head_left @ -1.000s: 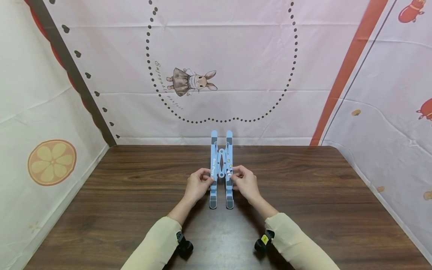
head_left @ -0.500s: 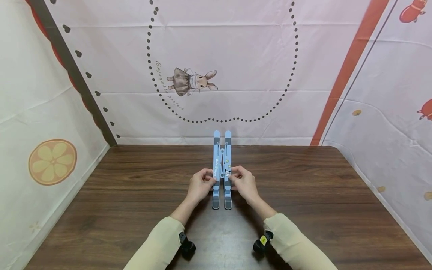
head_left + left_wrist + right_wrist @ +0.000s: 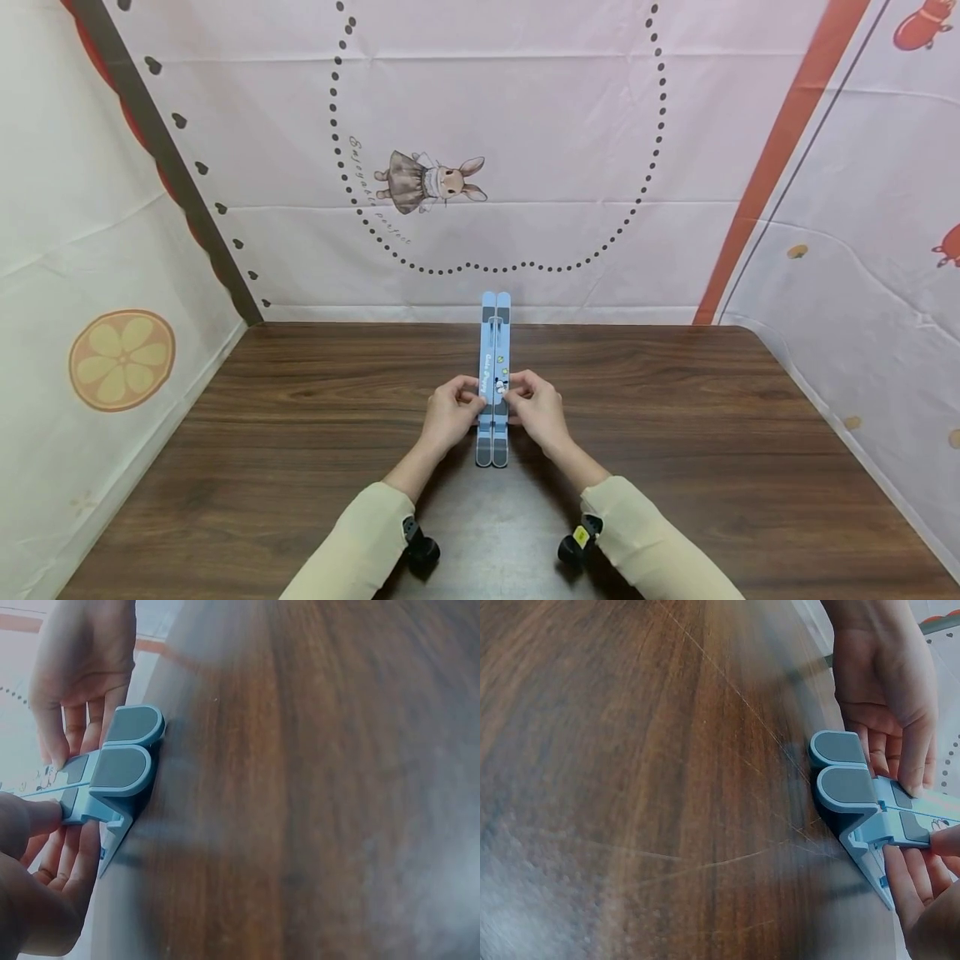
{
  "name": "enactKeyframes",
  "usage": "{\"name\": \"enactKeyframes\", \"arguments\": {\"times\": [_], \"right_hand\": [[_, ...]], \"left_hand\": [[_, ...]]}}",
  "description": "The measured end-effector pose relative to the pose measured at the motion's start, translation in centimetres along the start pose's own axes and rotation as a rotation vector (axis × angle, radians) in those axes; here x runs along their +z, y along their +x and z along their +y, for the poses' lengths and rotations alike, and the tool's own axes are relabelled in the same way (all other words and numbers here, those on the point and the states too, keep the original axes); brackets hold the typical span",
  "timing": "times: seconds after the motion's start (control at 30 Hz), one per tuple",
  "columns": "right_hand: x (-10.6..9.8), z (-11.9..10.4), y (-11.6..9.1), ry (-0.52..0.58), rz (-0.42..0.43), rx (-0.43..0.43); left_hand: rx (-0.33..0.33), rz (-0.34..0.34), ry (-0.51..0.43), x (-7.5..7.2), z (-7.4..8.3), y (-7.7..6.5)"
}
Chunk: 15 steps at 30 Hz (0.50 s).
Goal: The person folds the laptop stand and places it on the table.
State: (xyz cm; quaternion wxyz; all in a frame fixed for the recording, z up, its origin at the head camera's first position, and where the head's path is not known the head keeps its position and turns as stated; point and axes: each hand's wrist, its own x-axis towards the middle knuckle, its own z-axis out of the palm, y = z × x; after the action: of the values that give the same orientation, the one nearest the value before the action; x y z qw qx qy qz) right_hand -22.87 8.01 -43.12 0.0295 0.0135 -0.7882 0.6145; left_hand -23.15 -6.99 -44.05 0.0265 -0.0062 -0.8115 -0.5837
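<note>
A light-blue folding laptop stand (image 3: 494, 358) with grey pads, white lettering and small cartoon prints lies lengthwise on the table, its two long arms side by side. My left hand (image 3: 452, 412) pinches the left arm between thumb and fingers. From the opposite side my right hand (image 3: 538, 412) pinches the right arm the same way. In the left wrist view the rounded near ends of the stand (image 3: 124, 766) sit against each other above the wood, with a slanted leg beneath. The right wrist view shows both thumbs on top of the stand (image 3: 847, 786) and fingers underneath.
The brown wood-grain table (image 3: 300, 467) extends to both sides of the hands. Behind it hangs a pale printed cloth (image 3: 555, 150) with a rabbit drawing, and similar cloth lines the left and right sides. A black wrist camera (image 3: 422, 550) sits under each sleeve.
Both hands have come closer together, pushing the stand's two arms inward. The gap between the arms has closed, and the crossed link in the middle is now out of sight.
</note>
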Motion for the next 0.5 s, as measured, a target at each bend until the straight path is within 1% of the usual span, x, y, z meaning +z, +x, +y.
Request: {"name": "enactKeyframes", "arguments": {"times": [0.1, 0.23, 0.33, 0.5], "right_hand": [[0.02, 0.01, 0.0, -0.007, 0.001, 0.004], [0.03, -0.09, 0.04, -0.013, 0.001, 0.014], [0.02, -0.14, 0.1, -0.008, 0.006, 0.013], [-0.02, -0.15, 0.15, 0.001, 0.01, 0.006]], "left_hand": [[-0.01, 0.003, 0.009, 0.07, 0.09, -0.09], [-0.003, 0.009, 0.022, 0.16, 0.16, -0.13], [0.009, 0.018, 0.014, 0.26, 0.2, -0.1], [0.004, 0.024, -0.004, 0.45, 0.23, -0.14]]}}
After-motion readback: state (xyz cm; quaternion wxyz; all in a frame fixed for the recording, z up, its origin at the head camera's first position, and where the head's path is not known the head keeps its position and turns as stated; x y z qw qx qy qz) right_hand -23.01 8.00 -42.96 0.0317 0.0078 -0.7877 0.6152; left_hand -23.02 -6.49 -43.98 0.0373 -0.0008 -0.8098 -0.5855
